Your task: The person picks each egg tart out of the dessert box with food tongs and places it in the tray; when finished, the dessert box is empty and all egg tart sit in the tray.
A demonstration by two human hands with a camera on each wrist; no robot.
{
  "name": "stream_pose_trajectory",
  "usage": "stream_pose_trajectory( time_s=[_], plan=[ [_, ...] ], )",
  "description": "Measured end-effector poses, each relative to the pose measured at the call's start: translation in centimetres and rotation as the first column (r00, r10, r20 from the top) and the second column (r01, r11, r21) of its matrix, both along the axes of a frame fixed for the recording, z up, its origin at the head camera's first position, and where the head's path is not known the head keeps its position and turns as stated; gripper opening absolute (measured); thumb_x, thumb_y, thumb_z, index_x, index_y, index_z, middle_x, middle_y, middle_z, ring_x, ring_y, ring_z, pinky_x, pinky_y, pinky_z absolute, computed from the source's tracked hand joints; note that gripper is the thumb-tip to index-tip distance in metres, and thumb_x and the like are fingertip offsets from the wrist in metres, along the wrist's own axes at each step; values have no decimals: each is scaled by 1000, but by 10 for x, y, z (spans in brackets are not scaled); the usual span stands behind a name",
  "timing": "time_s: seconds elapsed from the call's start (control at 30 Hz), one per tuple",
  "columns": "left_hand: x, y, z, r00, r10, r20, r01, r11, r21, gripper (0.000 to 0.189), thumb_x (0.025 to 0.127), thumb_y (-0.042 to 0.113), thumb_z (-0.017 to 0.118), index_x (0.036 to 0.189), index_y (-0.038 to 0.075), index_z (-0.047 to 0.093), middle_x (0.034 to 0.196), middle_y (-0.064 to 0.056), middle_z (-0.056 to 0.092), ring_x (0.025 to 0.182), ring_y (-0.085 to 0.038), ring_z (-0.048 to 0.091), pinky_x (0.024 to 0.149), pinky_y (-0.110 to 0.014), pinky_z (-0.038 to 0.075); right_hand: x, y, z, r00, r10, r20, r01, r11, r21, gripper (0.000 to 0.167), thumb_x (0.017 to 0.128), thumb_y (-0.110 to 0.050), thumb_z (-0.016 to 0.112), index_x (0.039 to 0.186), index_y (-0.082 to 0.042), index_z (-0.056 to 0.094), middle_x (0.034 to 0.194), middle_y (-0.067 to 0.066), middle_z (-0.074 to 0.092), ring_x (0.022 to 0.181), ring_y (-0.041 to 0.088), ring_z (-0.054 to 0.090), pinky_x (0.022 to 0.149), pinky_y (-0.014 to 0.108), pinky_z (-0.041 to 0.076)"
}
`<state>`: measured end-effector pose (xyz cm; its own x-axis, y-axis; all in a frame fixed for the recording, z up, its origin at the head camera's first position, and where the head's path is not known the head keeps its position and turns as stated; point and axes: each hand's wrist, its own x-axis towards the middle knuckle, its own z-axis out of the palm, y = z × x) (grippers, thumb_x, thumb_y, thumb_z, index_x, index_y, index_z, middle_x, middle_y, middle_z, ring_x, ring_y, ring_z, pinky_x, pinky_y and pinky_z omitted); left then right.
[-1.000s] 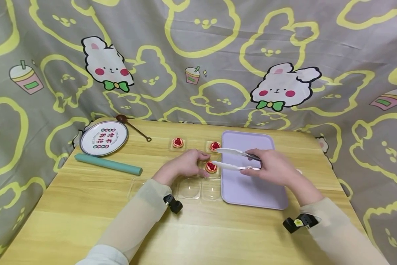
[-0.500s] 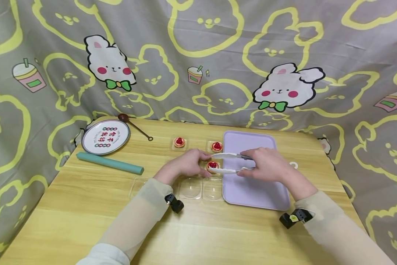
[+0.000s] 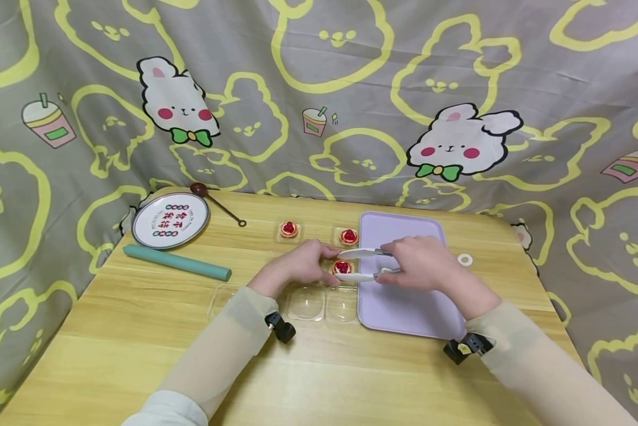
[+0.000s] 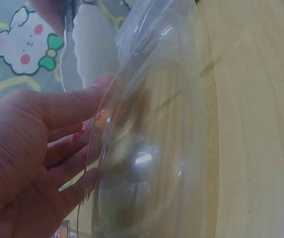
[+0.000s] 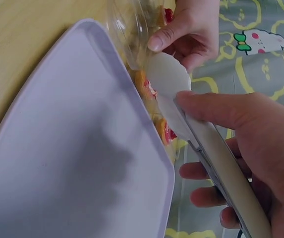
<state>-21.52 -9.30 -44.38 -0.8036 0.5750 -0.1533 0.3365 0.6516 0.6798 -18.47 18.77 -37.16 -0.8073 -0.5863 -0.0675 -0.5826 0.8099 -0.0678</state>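
At mid-table, head view: left hand [image 3: 308,262] has thumb and fingers bent at the edges of some clear packaging [image 3: 342,305], a small red-topped tart [image 3: 342,268] between their tips. Right hand [image 3: 422,263] clamped on pale-ended tongs [image 3: 358,253], their two arms spread, one at the far side of the tart, one across its near edge; contact there cannot be told. Hands apart from each other. Lilac tray [image 3: 404,313] just beside the tart, partly under the right hand. Second tart [image 3: 349,236] just behind; third tart [image 3: 288,229] farther left. Left side of the table [image 3: 308,378]: round white plate [image 3: 171,220] with red lettering, brown spoon [image 3: 220,204] near it, green stick [image 3: 176,262] in front. Printed grey cloth [image 3: 350,59] hangs behind.

Left wrist view: thumb and fingers at the rim of the packaging, which fills the middle and gives off a bright glint; a smudge of red shows past the rim, blurred. Tongs' pale end just beyond the thumb.

Right wrist view: thumb on one side of the tongs, fingers curled round the other. Tray fills the lower left; tarts lie along its far edge, left hand beyond at the packaging.
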Motion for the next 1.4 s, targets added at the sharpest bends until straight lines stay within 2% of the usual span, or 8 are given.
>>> stream_pose_trajectory(
  time_s=[0.23, 0.4, 0.5, 0.73, 0.93, 1.23, 1.4],
  plan=[
    [0, 0, 2, 1000, 13, 16, -14, 1000, 15, 77, 80, 28, 96, 146, 8, 63, 149, -7, 62, 139, -27, 54, 120, -42, 38, -1, -2, 0, 1000, 16, -14, -16, 999, 32, 61, 86, -57, 83, 122, -8, 76, 96, 1, 75, 75, 17, 62, 66, 47, 54],
    [1, -1, 2, 999, 32, 41, -33, 999, 20, 79, 79, 27, 96, 148, 9, 61, 152, -8, 58, 144, -28, 50, 123, -43, 34, -2, -3, -1, 999, 47, -14, -47, 999, 28, 50, 88, -55, 82, 110, -11, 75, 80, -7, 63, 66, 16, 52, 60, 41, 47],
    [1, -1, 2, 999, 28, 39, -29, 999, 24, 78, 79, 26, 95, 147, 9, 61, 152, -8, 58, 143, -28, 50, 123, -42, 34, -2, -2, -2, 998, 59, -19, -59, 998, 26, 49, 90, -55, 81, 110, -11, 74, 77, -9, 59, 65, 16, 51, 60, 40, 47],
    [1, 1, -1, 999, 21, 35, -21, 1000, 21, 78, 79, 27, 96, 147, 8, 62, 151, -9, 59, 142, -29, 52, 122, -42, 35, -1, 7, -10, 995, 87, -47, -87, 996, 14, 58, 93, -57, 77, 120, -7, 74, 84, -5, 67, 65, 14, 53, 65, 44, 53],
    [1, 2, -2, 999, 18, 30, -19, 1000, 12, 80, 79, 28, 96, 148, 9, 61, 152, -9, 58, 143, -29, 51, 123, -42, 34, 0, 14, -10, 995, 95, -41, -96, 995, -22, 60, 94, -57, 77, 124, -6, 74, 90, -1, 71, 66, 13, 53, 63, 40, 52],
    [2, 0, 0, 999, 22, 25, -22, 1000, -5, 78, 81, 28, 94, 148, 9, 60, 153, -9, 57, 146, -29, 47, 124, -41, 32, -1, 29, 8, 998, 58, -6, -58, 993, -98, 56, 93, -51, 80, 125, -5, 74, 89, -4, 70, 66, 9, 55, 62, 34, 52],
    [2, 0, 0, 1000, 5, 9, -5, 1000, -16, 79, 82, 31, 94, 149, 7, 59, 154, -8, 56, 147, -28, 47, 125, -40, 31, -3, 45, 17, 999, 24, -29, -27, 996, -80, 60, 95, -52, 77, 130, -3, 72, 101, 4, 75, 74, 15, 64, 67, 41, 57]
  ],
)
